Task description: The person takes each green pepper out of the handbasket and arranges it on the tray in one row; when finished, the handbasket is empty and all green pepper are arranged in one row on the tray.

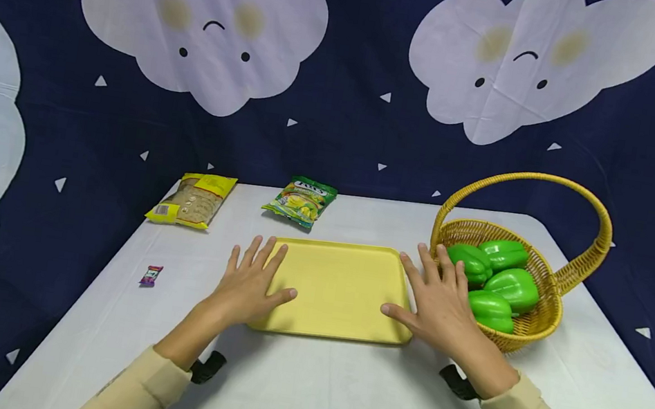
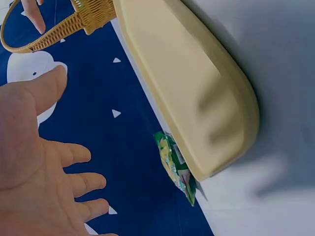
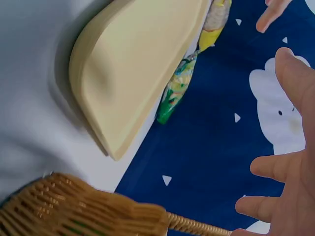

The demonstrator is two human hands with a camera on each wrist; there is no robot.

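Observation:
A shallow yellow tray (image 1: 340, 290) lies in the middle of the table, with a hand over each end. Above its left end my left hand (image 1: 253, 285) is spread, fingers straight and thumb pointing inward. My right hand (image 1: 439, 304) spreads the same way at the tray's right end, beside a wicker basket (image 1: 546, 326). Both palms hold nothing; the left wrist view shows a gap between hand and tray (image 2: 182, 88). Inside the basket sit several green bell peppers (image 1: 513, 290). In the right wrist view the basket (image 3: 83, 206) is close below the hand.
A green snack bag (image 1: 301, 201) lies behind the tray. To its left is a yellow bag with a clear front (image 1: 196, 200), and a small purple packet (image 1: 150, 275) lies nearer on the left. The basket's tall handle (image 1: 532, 177) arches up at the right. A dark-blue cloud-print cloth (image 1: 342, 144) hangs behind.

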